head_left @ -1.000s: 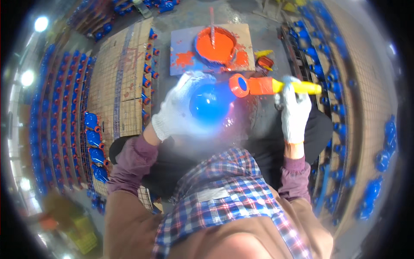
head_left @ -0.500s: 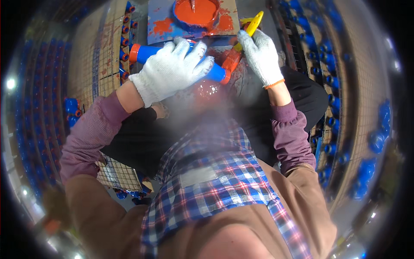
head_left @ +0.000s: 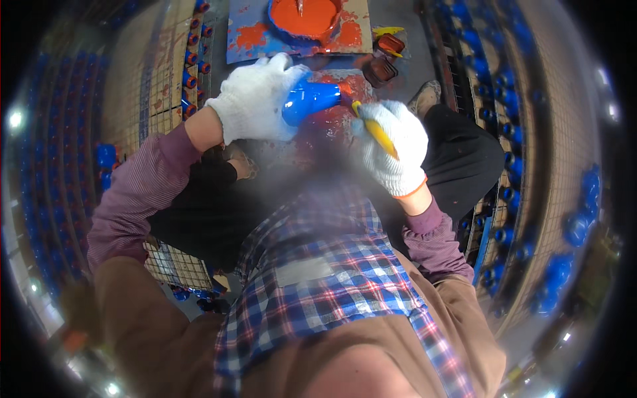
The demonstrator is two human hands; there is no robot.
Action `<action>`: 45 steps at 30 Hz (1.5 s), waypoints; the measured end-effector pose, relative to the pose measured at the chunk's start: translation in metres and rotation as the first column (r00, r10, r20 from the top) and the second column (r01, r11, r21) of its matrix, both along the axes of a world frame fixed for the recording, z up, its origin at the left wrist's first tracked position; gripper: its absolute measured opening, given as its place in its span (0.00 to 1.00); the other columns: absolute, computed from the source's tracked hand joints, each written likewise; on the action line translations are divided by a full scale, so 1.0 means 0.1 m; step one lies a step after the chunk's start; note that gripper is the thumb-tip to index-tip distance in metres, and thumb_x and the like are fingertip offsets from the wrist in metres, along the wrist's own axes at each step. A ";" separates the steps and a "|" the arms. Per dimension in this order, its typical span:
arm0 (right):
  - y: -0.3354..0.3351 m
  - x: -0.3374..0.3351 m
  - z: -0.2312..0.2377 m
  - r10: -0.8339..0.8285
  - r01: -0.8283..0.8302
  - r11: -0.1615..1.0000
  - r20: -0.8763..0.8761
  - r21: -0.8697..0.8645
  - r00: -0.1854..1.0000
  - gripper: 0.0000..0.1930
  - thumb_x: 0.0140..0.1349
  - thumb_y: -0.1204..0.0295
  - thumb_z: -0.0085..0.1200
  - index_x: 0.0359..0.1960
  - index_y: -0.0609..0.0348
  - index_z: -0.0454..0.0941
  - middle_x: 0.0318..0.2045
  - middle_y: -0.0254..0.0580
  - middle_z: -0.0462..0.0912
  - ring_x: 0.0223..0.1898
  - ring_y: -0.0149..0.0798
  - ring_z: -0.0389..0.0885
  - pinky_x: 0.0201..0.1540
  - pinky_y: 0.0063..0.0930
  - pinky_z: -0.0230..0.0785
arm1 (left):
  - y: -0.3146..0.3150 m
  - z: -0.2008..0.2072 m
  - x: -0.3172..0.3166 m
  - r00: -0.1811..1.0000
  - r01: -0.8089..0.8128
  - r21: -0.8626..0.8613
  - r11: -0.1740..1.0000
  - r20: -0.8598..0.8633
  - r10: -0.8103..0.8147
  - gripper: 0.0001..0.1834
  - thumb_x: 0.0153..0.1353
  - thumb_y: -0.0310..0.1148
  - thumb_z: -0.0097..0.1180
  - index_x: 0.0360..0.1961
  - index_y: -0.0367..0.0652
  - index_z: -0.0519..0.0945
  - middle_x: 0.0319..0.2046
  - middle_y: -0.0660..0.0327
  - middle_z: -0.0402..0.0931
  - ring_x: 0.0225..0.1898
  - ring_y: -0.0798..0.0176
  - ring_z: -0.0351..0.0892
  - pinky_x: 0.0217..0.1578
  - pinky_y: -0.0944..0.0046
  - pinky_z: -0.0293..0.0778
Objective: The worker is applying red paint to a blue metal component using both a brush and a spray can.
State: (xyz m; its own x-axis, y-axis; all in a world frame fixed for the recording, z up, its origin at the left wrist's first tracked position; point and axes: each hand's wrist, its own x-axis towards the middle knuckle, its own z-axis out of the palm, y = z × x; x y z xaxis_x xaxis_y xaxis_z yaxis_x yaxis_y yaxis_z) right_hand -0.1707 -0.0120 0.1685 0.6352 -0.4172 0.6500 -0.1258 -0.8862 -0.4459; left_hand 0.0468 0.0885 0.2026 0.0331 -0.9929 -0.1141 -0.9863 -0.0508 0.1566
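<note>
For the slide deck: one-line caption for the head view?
Gloved left hand holds a blue part while the gloved right hand works a yellow-handled brush beside an orange paint tub.

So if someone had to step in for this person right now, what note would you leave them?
Left hand, in a white glove, grips the blue part.
Right hand, also gloved, holds the yellow-handled brush, its tip at the part's end.
The bowl of orange paint sits ahead on a splattered board.
Done: blue parts with orange ends line the rack on the left.
Left: how much of this part is painted is hidden.
</note>
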 end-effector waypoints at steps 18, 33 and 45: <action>-0.22 0.23 0.37 -0.047 0.002 0.973 0.190 0.232 0.981 0.09 0.64 0.79 0.54 0.45 0.65 0.75 0.39 0.41 0.78 0.43 0.37 0.77 0.50 0.28 0.67 | 1.00 0.29 1.37 -0.524 -0.698 0.335 0.633 -0.842 -0.132 0.27 0.63 0.62 0.45 0.54 0.58 0.75 0.45 0.61 0.81 0.42 0.55 0.82 0.39 0.45 0.81; 0.00 1.16 0.42 0.131 -0.134 0.989 -0.050 -0.069 0.990 0.08 0.60 0.84 0.55 0.41 0.68 0.77 0.32 0.46 0.76 0.33 0.42 0.75 0.37 0.32 0.67 | 2.69 -0.59 3.43 -0.166 -0.980 0.147 -0.134 -0.975 0.149 0.21 0.55 0.44 0.66 0.42 0.39 0.79 0.34 0.60 0.82 0.33 0.65 0.82 0.34 0.65 0.78; 0.11 1.56 0.36 0.120 -0.192 0.959 -0.314 -0.210 0.942 0.15 0.46 0.76 0.62 0.39 0.55 0.82 0.27 0.41 0.78 0.24 0.43 0.76 0.28 0.33 0.68 | 3.30 -0.94 4.45 -0.256 -0.924 -0.288 -0.252 -0.026 0.966 0.39 0.43 0.58 0.63 0.53 0.43 0.78 0.49 0.55 0.79 0.46 0.56 0.81 0.42 0.54 0.77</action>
